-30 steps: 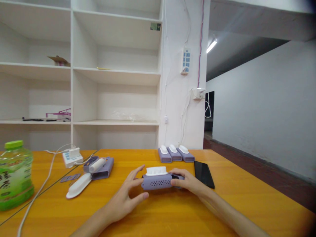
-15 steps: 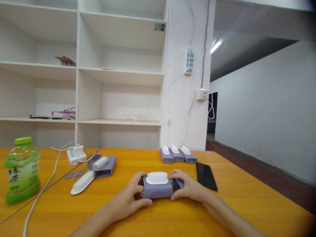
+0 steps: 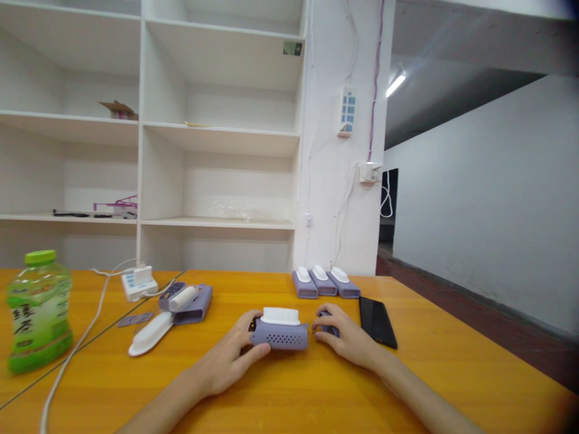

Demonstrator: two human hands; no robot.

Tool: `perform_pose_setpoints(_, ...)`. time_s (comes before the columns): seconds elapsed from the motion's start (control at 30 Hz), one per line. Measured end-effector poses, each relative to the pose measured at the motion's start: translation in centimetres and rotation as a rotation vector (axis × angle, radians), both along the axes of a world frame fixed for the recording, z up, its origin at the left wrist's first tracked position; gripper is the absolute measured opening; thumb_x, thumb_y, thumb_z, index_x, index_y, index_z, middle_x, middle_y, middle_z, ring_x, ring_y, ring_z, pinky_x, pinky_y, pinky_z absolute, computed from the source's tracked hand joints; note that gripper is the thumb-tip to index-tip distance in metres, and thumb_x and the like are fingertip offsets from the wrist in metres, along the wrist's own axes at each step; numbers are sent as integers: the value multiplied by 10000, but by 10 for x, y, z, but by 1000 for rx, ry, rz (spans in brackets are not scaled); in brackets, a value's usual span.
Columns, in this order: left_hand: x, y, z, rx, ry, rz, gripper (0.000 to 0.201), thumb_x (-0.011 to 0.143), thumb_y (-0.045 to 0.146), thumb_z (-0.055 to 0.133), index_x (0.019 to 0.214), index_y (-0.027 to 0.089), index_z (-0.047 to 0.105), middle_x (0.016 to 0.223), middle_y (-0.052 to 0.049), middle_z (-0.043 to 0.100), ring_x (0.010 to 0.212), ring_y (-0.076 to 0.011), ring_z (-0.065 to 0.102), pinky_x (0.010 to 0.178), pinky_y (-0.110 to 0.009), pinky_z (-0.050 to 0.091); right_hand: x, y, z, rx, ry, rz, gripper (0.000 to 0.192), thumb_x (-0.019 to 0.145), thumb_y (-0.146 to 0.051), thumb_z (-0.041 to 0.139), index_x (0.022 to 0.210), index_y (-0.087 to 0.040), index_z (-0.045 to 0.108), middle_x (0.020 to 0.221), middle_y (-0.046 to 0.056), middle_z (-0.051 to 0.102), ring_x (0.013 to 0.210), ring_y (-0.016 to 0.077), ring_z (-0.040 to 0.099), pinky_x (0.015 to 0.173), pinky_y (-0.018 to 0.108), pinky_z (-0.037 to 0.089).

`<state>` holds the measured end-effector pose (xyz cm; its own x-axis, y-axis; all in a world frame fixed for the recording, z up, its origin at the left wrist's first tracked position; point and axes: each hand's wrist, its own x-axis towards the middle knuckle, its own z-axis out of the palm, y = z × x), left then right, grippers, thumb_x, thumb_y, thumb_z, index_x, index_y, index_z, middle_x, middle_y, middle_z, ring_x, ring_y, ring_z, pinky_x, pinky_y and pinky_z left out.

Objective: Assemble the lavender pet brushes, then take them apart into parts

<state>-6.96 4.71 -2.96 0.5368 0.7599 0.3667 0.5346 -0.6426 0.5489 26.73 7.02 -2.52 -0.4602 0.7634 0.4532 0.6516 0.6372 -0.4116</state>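
Note:
My left hand (image 3: 226, 358) is closed on the left end of a purple plastic holder (image 3: 286, 340) with rows of small holes in its front. A white brush (image 3: 280, 315) lies on the holder, bristles showing along its side. To the right, apart from the holder, my right hand (image 3: 350, 337) grips a small flat purple plastic piece (image 3: 333, 326), partly hidden by the fingers. Farther left lie another purple holder (image 3: 201, 306), a white brush (image 3: 151, 334), a white roller-shaped piece (image 3: 184, 298) and flat purple pieces (image 3: 136, 319).
Three purple holders topped with white brushes (image 3: 320, 273) line the back edge. A black phone (image 3: 378, 323) lies right of my right hand. At left are a green bottle (image 3: 40, 313), a power strip (image 3: 139, 283) and a white cable (image 3: 84, 343). White shelves (image 3: 221, 223) stand behind the table.
My right hand has come away from the holder's right end, taking the small purple piece with it. The holder and white brush have shifted slightly left and up in my left hand.

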Motion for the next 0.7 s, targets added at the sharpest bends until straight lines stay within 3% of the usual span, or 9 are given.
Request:
perform_pose_setpoints(0.17, -1, 4, 7, 6, -47, 12, 357, 938, 524, 586, 1124, 257, 734, 1497, -72, 459, 1411, -334, 402, 1211, -447, 303, -4, 1, -3, 48, -38, -58, 149, 928, -329, 630, 986, -269, 754, 1166, 79, 592, 1096, 270, 570, 1013, 435, 445)
perform_pose_setpoints(0.4, 0, -1, 13, 200, 42, -38, 155, 909, 317, 599, 1014, 244, 687, 1284, -86, 540, 1225, -277, 518, 1106, -383, 409, -8, -5, 1, 93, -73, -63, 112, 906, -263, 629, 957, -259, 728, 1157, 76, 600, 1084, 273, 575, 993, 434, 453)
perform_pose_setpoints(0.47, 0, -3, 13, 212, 105, -64, 213, 894, 326, 631, 1088, 252, 682, 1339, -94, 521, 1264, -294, 495, 1126, -395, 388, -11, -9, 1, 97, -81, -29, 100, 900, -238, 627, 966, -253, 700, 1169, 68, 605, 1092, 262, 577, 992, 414, 454)
perform_pose_setpoints(0.6, 1, -1, 3, 138, 140, -31, 487, 846, 529, 707, 1253, 265, 650, 1553, -101, 386, 1399, -377, 383, 1204, -479, 286, -18, -14, 0, 106, -97, 31, 108, 894, -187, 606, 981, -241, 640, 1121, 54, 628, 1049, 239, 587, 960, 382, 462)
perform_pose_setpoints(0.7, 7, 1, -6, 85, 12, 77, 368, 930, 559, 582, 1014, 228, 718, 1562, -73, 401, 1412, -359, 379, 1211, -465, 284, -22, -16, -1, 110, -104, 44, 140, 910, -177, 578, 1026, -245, 619, 1104, 54, 630, 1023, 233, 586, 936, 371, 466)
